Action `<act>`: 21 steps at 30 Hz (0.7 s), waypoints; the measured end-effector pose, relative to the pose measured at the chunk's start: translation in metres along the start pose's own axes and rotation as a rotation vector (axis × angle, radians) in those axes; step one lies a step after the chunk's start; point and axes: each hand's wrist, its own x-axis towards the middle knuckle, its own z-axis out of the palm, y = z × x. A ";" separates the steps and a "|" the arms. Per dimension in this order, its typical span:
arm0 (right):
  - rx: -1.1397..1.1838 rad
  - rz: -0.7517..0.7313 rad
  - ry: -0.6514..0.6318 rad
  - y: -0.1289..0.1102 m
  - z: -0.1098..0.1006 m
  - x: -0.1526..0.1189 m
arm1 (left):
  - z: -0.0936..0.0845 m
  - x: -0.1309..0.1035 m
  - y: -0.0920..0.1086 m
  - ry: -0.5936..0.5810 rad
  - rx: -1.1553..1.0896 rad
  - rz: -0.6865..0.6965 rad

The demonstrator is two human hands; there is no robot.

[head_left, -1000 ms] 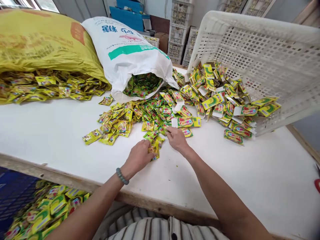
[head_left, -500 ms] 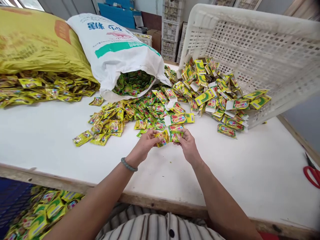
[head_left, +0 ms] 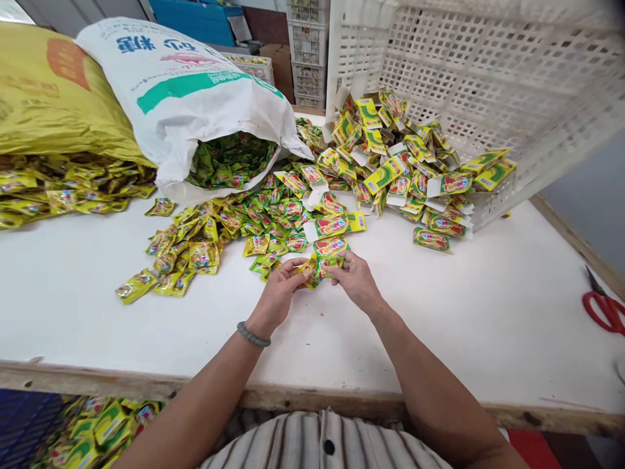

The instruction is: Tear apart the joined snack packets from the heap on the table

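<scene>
Head view: your left hand [head_left: 278,294] and right hand [head_left: 355,280] meet just above the white table [head_left: 488,326], near its front edge. Both hands are closed in a pinch on the same small bundle of sachets [head_left: 319,264]; the left fingers [head_left: 295,268] grip its left end, and the right fingers [head_left: 342,264] grip its right end along with a card sleeve [head_left: 331,247] that sits on top of the bundle. How many sachets the bundle contains cannot be told. A bead bracelet [head_left: 252,335] sits on your left wrist. Just beyond your hands, a loose pile of sachets [head_left: 234,228] is spread across the table, reaching back to the open mouth of a white sack [head_left: 195,98] that lies on its side. To the left of the sack, a yellow sack [head_left: 49,98] also lies on its side, with yellow sachets spilling from under it. To the right, a white crate [head_left: 488,78] is tipped on its side, and a heap of card sleeves [head_left: 405,169] spills from its opening onto the table. Red scissors [head_left: 603,306] lie at the table's right edge, well apart from your hands. Below the front edge at left, more packets [head_left: 97,430] fill a bin.
</scene>
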 end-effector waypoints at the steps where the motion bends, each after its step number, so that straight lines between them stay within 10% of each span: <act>1: -0.017 -0.006 -0.005 0.002 0.001 0.000 | -0.001 0.000 0.000 -0.003 0.002 -0.004; 21: -0.139 -0.005 0.145 0.005 0.018 -0.007 | 0.004 -0.006 0.002 0.054 -0.107 0.022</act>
